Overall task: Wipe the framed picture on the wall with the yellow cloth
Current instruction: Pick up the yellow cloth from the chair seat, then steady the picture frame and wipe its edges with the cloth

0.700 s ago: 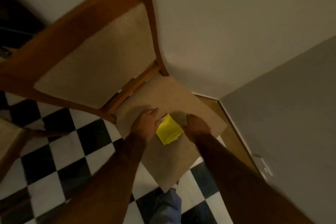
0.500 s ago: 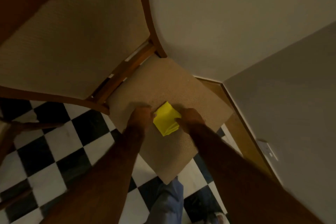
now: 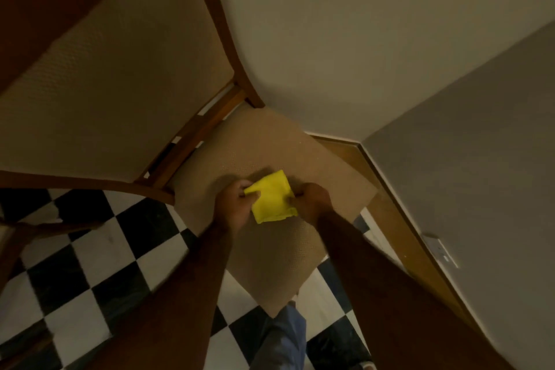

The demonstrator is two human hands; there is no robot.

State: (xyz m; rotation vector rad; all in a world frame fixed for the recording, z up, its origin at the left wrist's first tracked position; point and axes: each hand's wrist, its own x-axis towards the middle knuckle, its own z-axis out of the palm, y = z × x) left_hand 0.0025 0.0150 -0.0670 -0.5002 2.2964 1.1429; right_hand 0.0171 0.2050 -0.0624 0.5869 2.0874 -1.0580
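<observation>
Folded yellow cloth sits over the chair seat, left hand pinching its left edge and right hand gripping its right, chair back looming left, checkered floor below, wall socket right.

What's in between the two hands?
In the head view, the folded yellow cloth lies between the left hand and the right hand. Both hands grip its edges, over the chair seat.
</observation>
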